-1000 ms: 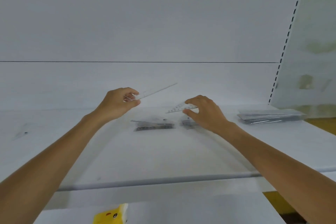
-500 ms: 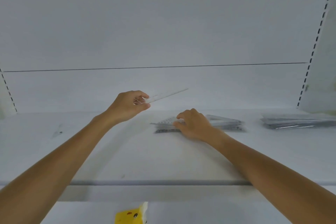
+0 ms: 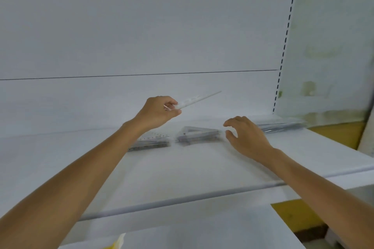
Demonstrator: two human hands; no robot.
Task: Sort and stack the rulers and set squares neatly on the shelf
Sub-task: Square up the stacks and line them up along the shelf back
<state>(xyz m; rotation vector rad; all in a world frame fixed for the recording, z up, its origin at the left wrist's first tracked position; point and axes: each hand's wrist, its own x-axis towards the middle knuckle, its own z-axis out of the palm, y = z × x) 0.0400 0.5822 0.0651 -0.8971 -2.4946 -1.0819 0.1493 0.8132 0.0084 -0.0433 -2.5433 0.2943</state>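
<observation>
Clear plastic ruler (image 3: 199, 99) sits pinched in my left hand (image 3: 156, 114), raised over the white shelf (image 3: 182, 168); my right hand (image 3: 244, 135) hovers, fingers loosely spread, just right of the triangular set-square stack (image 3: 197, 135).

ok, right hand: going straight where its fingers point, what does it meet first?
Probably the triangular set-square stack: the right hand, open, points left at it across a small gap. Height above the shelf is hard to judge.
</observation>
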